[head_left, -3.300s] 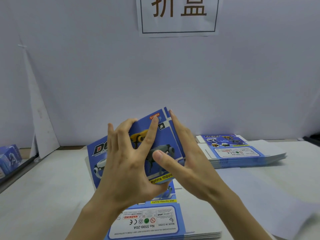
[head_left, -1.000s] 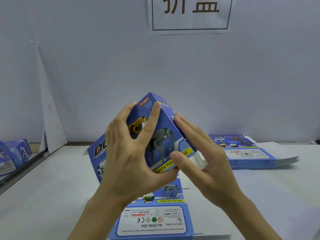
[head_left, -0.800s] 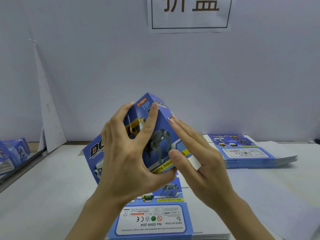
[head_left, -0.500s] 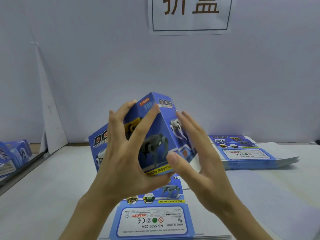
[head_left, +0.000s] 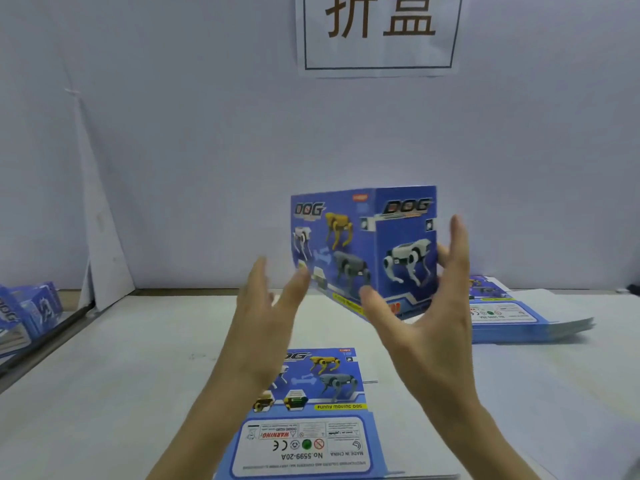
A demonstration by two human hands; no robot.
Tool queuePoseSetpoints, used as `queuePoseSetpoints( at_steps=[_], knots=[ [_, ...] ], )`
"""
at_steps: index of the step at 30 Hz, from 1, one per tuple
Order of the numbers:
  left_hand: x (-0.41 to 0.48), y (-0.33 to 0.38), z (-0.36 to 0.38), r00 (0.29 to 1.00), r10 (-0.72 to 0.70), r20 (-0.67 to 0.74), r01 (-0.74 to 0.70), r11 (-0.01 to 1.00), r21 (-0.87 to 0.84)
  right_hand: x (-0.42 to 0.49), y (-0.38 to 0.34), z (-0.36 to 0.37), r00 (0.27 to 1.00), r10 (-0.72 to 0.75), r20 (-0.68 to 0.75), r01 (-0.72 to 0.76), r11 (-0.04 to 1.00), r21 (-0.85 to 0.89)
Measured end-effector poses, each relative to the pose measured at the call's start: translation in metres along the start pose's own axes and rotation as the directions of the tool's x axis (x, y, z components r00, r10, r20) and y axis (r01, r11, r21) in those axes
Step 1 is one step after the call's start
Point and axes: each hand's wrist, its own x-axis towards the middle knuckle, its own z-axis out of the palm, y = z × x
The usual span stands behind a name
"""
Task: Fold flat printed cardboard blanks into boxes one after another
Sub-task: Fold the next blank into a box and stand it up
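Blue cardboard box [head_left: 363, 244], printed with robot dogs, stands upright in the air above the middle of the bench [head_left: 121, 375]. The right hand [head_left: 433, 323] holds it, thumb on the lower front corner and fingers up along its right side. The left hand [head_left: 259, 313] is open with straight fingers, tips at the box's lower left edge. One stack of flat blanks [head_left: 311, 427] lies at the bench's near edge, a second stack [head_left: 519, 317] toward its right edge.
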Motion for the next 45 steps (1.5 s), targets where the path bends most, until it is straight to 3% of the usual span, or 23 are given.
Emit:
queuePoseSetpoints(
  at_steps=[2, 5, 8, 11, 13, 15, 17, 20, 23, 27, 29, 31, 34, 37, 45],
  knots=[
    [0.006, -0.005, -0.002, 0.966, -0.257, 0.022, 0.258, 0.965, -0.042, -0.001, 0.0, 0.0, 0.997, 0.065, -0.046, -0.061, 0.994, 0.089],
    [0.009, -0.007, -0.006, 0.908, -0.398, 0.127, 0.416, 0.891, -0.18, -0.002, 0.005, 0.002, 0.975, 0.221, 0.013, -0.22, 0.959, 0.179],
    [0.014, -0.013, -0.007, 0.925, -0.342, 0.164, 0.378, 0.804, -0.459, -0.005, 0.011, 0.008, 0.945, 0.287, 0.156, -0.314, 0.93, 0.189],
    [0.019, -0.016, -0.012, 0.964, -0.249, 0.089, 0.253, 0.77, -0.586, -0.004, 0.016, 0.007, 0.931, 0.279, 0.235, -0.308, 0.947, 0.097],
    [0.021, -0.018, -0.017, 0.99, -0.137, 0.043, 0.138, 0.829, -0.542, 0.003, 0.02, 0.001, 0.932, 0.286, 0.221, -0.307, 0.95, 0.065],
    [0.021, -0.019, -0.024, 0.999, -0.001, 0.045, 0.017, 0.935, -0.354, 0.013, 0.023, -0.009, 0.945, 0.293, 0.146, -0.308, 0.946, 0.101],
    [0.019, -0.021, -0.026, 0.983, 0.1, 0.153, -0.081, 0.988, -0.13, 0.021, 0.024, -0.02, 0.952, 0.29, 0.096, -0.302, 0.942, 0.15],
    [0.014, -0.028, -0.021, 0.938, 0.073, 0.338, -0.09, 0.995, 0.035, 0.027, 0.027, -0.026, 0.936, 0.313, 0.164, -0.337, 0.928, 0.155],
    [0.014, -0.025, -0.013, 0.892, 0.043, 0.45, -0.121, 0.982, 0.145, 0.023, 0.031, -0.021, 0.917, 0.334, 0.219, -0.349, 0.937, 0.033],
    [0.017, -0.005, -0.014, 0.949, -0.094, 0.3, 0.122, 0.99, -0.076, 0.019, 0.033, -0.016, 0.922, 0.318, 0.22, -0.329, 0.944, 0.016],
    [0.016, -0.009, -0.02, 0.947, -0.124, 0.295, 0.15, 0.986, -0.068, 0.018, 0.033, -0.013, 0.897, 0.342, 0.281, -0.379, 0.921, 0.088],
    [0.013, -0.014, -0.027, 0.938, -0.17, 0.301, 0.187, 0.982, -0.03, 0.017, 0.035, -0.01, 0.86, 0.392, 0.327, -0.473, 0.854, 0.218],
    [0.016, -0.02, -0.027, 0.908, -0.244, 0.341, 0.298, 0.948, -0.115, 0.011, 0.04, -0.006, 0.823, 0.428, 0.373, -0.556, 0.743, 0.372],
    [0.017, -0.022, -0.018, 0.927, -0.193, 0.321, 0.257, 0.951, -0.17, 0.006, 0.046, -0.004, 0.839, 0.397, 0.372, -0.539, 0.693, 0.478],
    [0.01, -0.023, -0.003, 0.973, -0.098, 0.209, 0.178, 0.898, -0.403, 0.004, 0.06, -0.007, 0.913, 0.309, 0.266, -0.407, 0.715, 0.569]
  ],
)
